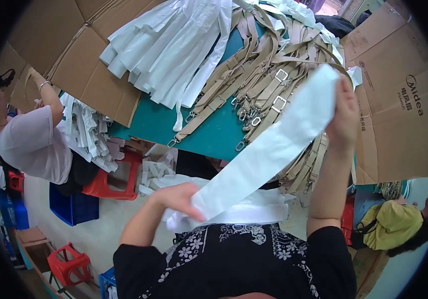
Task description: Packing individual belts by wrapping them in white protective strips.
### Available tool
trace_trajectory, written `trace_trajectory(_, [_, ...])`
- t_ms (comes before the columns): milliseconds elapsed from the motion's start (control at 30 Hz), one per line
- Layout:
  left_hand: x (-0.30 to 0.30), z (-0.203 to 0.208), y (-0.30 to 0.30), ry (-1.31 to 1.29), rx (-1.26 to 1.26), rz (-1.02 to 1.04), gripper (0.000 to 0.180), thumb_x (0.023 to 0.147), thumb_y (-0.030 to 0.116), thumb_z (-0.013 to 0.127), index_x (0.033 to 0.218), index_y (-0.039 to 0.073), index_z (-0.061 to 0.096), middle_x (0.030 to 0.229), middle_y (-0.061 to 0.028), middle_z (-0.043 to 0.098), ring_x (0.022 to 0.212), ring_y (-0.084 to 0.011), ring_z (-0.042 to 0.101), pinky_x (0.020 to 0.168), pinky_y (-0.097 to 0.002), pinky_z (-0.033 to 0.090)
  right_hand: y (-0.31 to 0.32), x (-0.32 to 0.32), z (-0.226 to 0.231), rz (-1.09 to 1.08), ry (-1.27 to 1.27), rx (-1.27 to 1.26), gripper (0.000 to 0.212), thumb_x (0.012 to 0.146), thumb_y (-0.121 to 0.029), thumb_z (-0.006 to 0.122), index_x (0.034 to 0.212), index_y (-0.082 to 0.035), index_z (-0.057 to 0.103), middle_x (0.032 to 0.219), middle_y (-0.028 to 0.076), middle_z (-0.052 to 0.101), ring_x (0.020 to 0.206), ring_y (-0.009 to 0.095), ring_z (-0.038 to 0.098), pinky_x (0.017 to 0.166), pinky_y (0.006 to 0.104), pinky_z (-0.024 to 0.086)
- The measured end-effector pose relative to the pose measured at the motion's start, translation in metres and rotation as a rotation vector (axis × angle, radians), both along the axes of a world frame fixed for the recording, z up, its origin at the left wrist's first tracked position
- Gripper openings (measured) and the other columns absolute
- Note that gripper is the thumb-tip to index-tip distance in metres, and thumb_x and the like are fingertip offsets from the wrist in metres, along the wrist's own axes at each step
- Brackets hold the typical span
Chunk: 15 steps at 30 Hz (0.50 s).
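Note:
A long, narrow white plastic sleeve point(268, 152) stretches slantwise in front of me. My left hand point(179, 199) is closed on its lower end, thumb over the plastic. Its upper end is in my right hand point(344, 112), fingers curled behind it, a little blurred. Whether a strap lies inside the sleeve I cannot tell. Beyond my right hand, beige straps point(229, 92) with metal buckles and clips lie heaped on the green table point(199, 142). Many more white sleeves point(169, 55) are fanned out at the table's left. White plastic point(249, 214) also lies across my lap.
Cardboard panels stand at the left point(79, 55) and right point(391, 94) of the table. A person in a pale shirt point(34, 144) works at the left, another in a yellow top point(393, 224) at the right. Red stools point(69, 264) and a blue crate point(74, 204) stand on the floor.

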<state>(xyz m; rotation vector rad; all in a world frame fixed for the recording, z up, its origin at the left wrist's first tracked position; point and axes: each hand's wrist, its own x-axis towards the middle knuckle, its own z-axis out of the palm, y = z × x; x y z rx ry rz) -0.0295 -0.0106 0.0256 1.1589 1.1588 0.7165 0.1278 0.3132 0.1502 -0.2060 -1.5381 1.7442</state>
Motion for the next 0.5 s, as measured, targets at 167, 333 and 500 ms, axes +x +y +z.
trace_trajectory(167, [-0.093,0.044,-0.117,0.379,-0.332,0.193,0.035,0.064,0.028,0.080,0.081,0.000,0.068,0.070,-0.0060,0.066,0.064,-0.0099,0.059,0.060,-0.0271,0.047,0.034,0.058,-0.059,-0.290,-0.181,-0.102,0.020,0.095,-0.016,0.044,0.108,-0.003,0.051,0.094,0.004,0.060,0.082,0.010,0.060,0.074,0.0245,0.049])
trace_trajectory(333, [-0.112,0.077,-0.110,1.314,-0.585,0.764,0.032,0.071,0.033,0.071,0.080,0.002,0.069,0.069,-0.0120,0.064,0.063,-0.0247,0.061,0.062,-0.0327,0.047,-0.023,0.065,-0.094,-0.182,-0.495,-0.011,0.010,0.091,-0.013,0.049,0.092,-0.005,0.054,0.079,-0.002,0.056,0.073,0.003,0.053,0.064,0.0186,0.044])
trace_trajectory(500, [-0.091,0.015,0.032,1.281,0.196,1.017,0.034,0.073,0.032,0.068,0.084,0.000,0.064,0.085,-0.0150,0.060,0.076,-0.0310,0.057,0.068,-0.0364,0.046,-0.061,0.047,-0.075,0.271,-0.632,0.305,0.007,0.087,-0.009,0.055,0.090,-0.002,0.057,0.073,0.000,0.055,0.067,0.007,0.051,0.059,0.0215,0.042])
